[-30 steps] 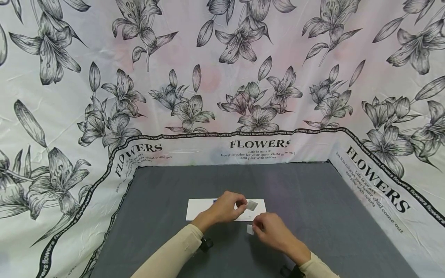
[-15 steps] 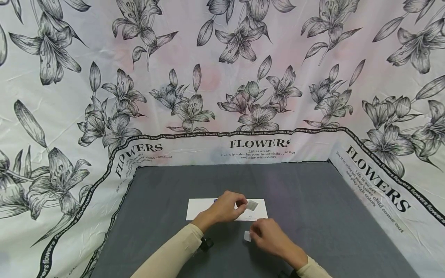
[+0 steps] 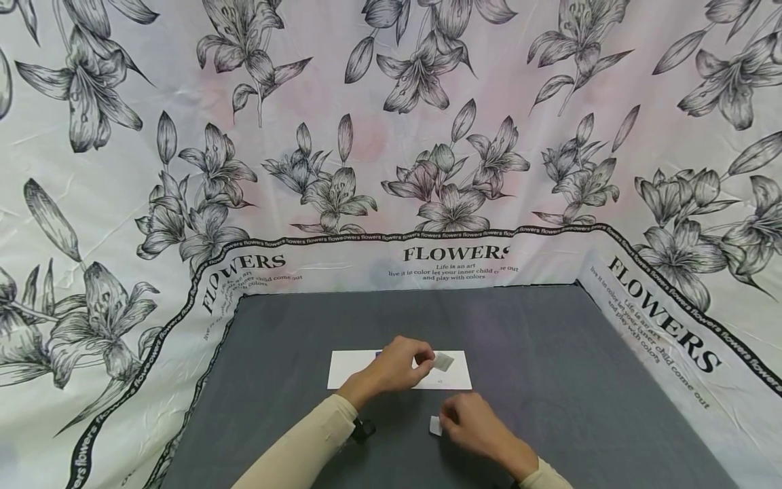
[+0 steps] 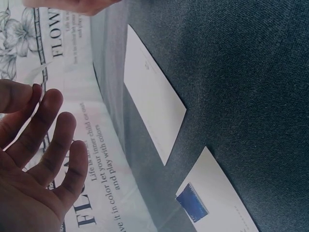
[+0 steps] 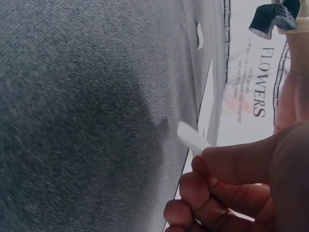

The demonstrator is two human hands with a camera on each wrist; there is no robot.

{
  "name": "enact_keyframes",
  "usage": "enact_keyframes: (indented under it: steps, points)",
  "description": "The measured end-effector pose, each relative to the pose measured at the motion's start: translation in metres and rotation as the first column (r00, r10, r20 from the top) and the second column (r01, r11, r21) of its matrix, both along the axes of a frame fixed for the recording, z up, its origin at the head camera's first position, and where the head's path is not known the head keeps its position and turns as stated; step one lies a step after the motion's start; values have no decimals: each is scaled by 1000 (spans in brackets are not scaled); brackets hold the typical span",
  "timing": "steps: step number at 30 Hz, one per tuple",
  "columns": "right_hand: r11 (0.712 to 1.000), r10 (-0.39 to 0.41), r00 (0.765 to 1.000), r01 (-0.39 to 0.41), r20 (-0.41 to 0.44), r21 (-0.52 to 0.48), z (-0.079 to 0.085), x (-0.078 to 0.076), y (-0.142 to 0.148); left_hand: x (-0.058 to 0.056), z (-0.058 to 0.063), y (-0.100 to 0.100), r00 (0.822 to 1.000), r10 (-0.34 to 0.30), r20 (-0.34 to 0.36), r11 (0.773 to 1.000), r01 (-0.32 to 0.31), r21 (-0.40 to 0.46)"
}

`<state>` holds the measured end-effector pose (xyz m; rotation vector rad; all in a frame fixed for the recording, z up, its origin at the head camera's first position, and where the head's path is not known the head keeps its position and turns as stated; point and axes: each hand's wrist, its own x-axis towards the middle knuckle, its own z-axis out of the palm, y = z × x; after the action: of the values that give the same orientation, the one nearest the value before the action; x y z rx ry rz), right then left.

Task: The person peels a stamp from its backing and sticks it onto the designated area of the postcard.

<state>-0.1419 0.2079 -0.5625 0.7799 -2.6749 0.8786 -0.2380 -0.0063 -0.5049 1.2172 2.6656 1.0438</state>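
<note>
My left hand [image 3: 394, 367] pinches a small, translucent greyish square [image 3: 442, 361] between thumb and index finger, above the white paper. Closer to me, my right hand [image 3: 472, 422] pinches a small white slip [image 3: 435, 426], which also shows as a white slip [image 5: 190, 137] at the fingertips in the right wrist view. In the left wrist view, two white papers lie apart on the cloth: a farther paper [image 4: 152, 92] and a nearer paper [image 4: 222, 208], the latter bearing a blue stamp-like rectangle [image 4: 192, 202]. My left hand covers part of them in the head view.
A dark grey cloth [image 3: 550, 380] covers the table. Behind and at both sides hangs a white flower-printed curtain [image 3: 452, 176], its lower edge along the table. A black device [image 3: 363, 430] is strapped at my left wrist.
My right hand has drawn down toward me, away from the papers, carrying the white slip. The left hand holds still with its translucent square.
</note>
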Motion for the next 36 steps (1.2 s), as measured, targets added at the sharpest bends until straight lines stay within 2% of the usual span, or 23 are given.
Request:
enact_keyframes:
  steps: [2,5,6,9,17,19,24,29,36]
  points:
    - [1000,-10,1000,10,0,4,-2,2,0,1,0,0,1000,-1,0,1000,1,3]
    - [998,-52,996,51,72,24,-2,5,0,1,-1,-1,1000,-9,-3,1000,9,8]
    - [997,-76,990,73,116,30,-1,6,-1,1,-1,-1,1000,-12,-4,1000,12,10]
    - [993,-111,978,103,178,52,-2,7,-1,1,-2,-1,1000,-19,-5,1000,19,12]
    - [996,-92,974,87,206,36,-11,6,2,2,-2,-2,1000,-18,6,1000,18,17]
    - [996,-88,981,81,171,46,-15,5,3,1,-2,-1,1000,-19,6,1000,19,19]
    - [991,-120,984,110,133,81,-15,6,3,1,-2,-1,1000,-14,7,1000,14,18]
    - [984,-153,974,135,170,113,-8,9,1,2,-2,-1,1000,-4,7,1000,4,8]
    - [988,-135,981,123,142,92,-9,10,3,3,-3,-1,1000,-7,11,1000,7,14]
